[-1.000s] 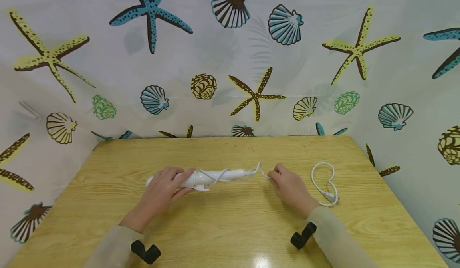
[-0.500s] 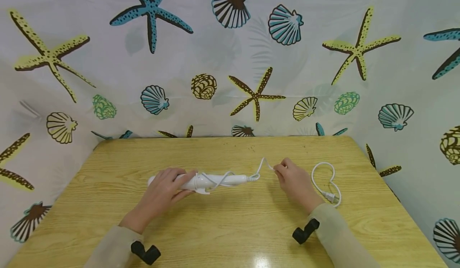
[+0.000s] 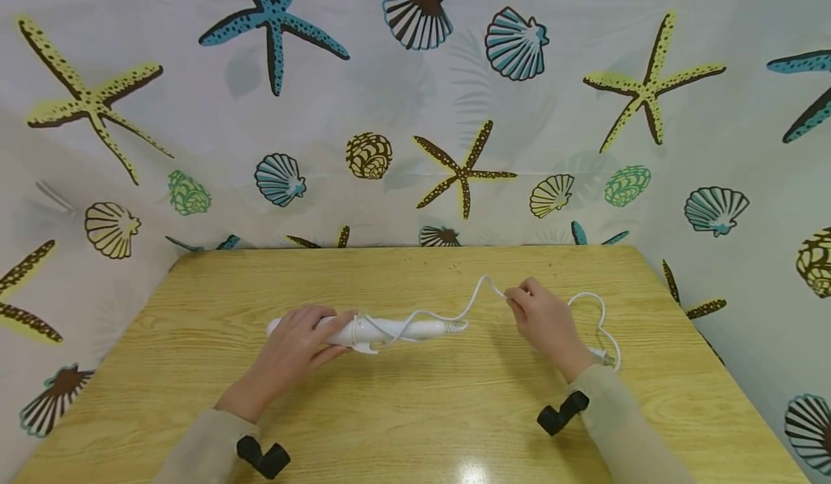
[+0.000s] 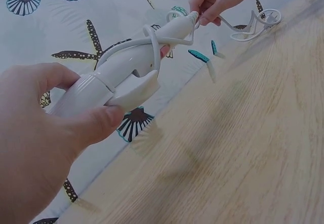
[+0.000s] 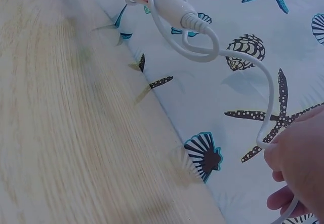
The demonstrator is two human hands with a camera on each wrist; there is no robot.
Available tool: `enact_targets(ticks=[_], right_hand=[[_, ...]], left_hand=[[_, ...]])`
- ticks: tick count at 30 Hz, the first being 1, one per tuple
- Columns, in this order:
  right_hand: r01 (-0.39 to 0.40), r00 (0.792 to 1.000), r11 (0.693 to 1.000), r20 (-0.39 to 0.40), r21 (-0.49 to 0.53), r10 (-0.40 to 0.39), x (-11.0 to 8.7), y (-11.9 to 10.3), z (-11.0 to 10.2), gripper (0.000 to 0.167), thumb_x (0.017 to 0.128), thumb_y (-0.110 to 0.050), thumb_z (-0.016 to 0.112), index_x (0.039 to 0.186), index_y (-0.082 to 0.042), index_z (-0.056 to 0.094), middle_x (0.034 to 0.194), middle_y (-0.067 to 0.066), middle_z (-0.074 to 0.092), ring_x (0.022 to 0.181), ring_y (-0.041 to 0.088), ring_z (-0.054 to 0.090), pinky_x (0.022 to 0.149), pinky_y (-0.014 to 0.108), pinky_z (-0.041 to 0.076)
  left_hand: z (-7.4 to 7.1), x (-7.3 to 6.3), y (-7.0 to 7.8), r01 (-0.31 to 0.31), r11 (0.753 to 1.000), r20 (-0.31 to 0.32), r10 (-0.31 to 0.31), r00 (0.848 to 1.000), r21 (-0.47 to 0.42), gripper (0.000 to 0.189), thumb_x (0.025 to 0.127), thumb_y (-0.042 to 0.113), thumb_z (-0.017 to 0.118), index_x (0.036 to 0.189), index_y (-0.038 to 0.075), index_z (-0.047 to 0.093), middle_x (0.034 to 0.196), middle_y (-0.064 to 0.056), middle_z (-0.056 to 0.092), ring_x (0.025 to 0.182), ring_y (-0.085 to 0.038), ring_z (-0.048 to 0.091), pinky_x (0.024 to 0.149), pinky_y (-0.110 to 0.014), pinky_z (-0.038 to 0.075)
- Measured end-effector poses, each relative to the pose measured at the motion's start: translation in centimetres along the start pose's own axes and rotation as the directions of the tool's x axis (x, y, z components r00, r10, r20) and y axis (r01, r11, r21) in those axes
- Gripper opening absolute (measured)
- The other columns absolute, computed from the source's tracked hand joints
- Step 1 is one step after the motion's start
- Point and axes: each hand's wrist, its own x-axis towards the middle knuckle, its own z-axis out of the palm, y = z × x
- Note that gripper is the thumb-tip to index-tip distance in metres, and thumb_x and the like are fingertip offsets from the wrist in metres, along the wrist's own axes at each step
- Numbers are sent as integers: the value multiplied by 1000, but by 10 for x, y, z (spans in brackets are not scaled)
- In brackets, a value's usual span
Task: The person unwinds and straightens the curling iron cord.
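Note:
A white curling iron (image 3: 431, 330) is held level over the table by my left hand (image 3: 295, 343), which grips it round its left end. Its clamp lever (image 4: 135, 92) shows beside my thumb in the left wrist view. White cord (image 5: 270, 89) winds loosely round the handle, then runs out in a raised curve. My right hand (image 3: 547, 323) pinches that cord between thumb and fingertips, to the right of the handle. Beyond this hand, the rest of the cord loops down to a plug (image 3: 605, 357), partly hidden behind the wrist.
A wooden table (image 3: 415, 419) lies beneath both hands. Behind it and at both sides hangs a pale cloth (image 3: 415, 94) printed with starfish and shells. Each sleeve carries a black wrist mount (image 3: 562, 413).
My right hand has moved right and slightly away, drawing cord with it. The free stretch between handle and hand is longer, with one turn loosened. My left hand stays nearly still.

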Motion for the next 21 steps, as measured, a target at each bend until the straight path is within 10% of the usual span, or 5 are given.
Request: enact_targets(ticks=[10, 16, 21], right_hand=[[-15, 998, 994, -52, 110, 20, -5, 1, -10, 15, 77, -4, 74, 91, -7, 70, 75, 2, 52, 54, 11, 45, 46, 25, 38], [-21, 999, 991, -43, 129, 26, -7, 0, -13, 15, 79, -4, 72, 93, -8, 70, 76, 0, 53, 56, 10, 46, 47, 25, 38], [4, 998, 989, -60, 148, 4, -8, -2, -18, 15, 79, -4, 72, 93, -8, 70, 76, 1, 53, 56, 10, 46, 47, 25, 39]], left_hand=[[0, -2, -1, 20, 1000, 7, -20, 1000, 24, 60, 72, 27, 76, 128, 16, 58, 102, -9, 57, 92, -28, 56, 75, -47, 46], [0, -2, -2, 26, 999, 11, -26, 1000, 32, 49, 90, 47, 53, 127, 15, 58, 102, -10, 57, 93, -28, 56, 79, -48, 46], [0, -2, -3, 32, 999, 23, -33, 999, 40, 55, 78, 31, 73, 128, 14, 58, 102, -11, 58, 93, -29, 56, 81, -49, 45]])
